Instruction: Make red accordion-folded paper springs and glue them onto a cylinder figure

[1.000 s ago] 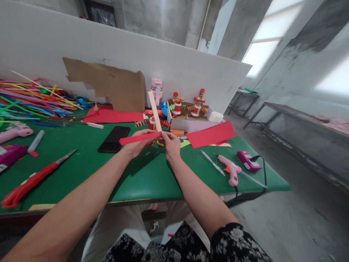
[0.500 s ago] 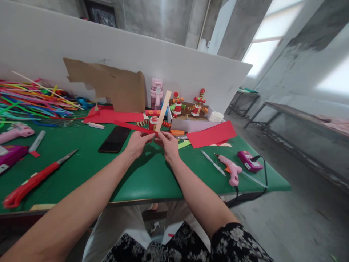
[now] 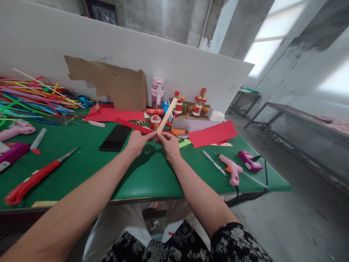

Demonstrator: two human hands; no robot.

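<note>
- A narrow red paper strip point(image 3: 128, 124) and a narrow cream strip, seemingly paper point(image 3: 167, 115), met near the centre of the frame, above the green-topped table point(image 3: 147, 182); the red one slanted to the upper left, the cream one to the upper right.
- The fingers of the left hand point(image 3: 138, 143) and the right hand point(image 3: 169, 145) were closed on that meeting point, pinching the strips — which fingertip pressed which was hidden.
- Done well, the fold probably called for one firm pinch at the corner while the other hand pressed the crease.
- Edges wanted to sit flush and square; a small skew would likely have grown with each fold.
- The long ends needed room — the small red figure with pleated arms point(image 3: 155, 123) stood just above the hands in the frame.
</note>
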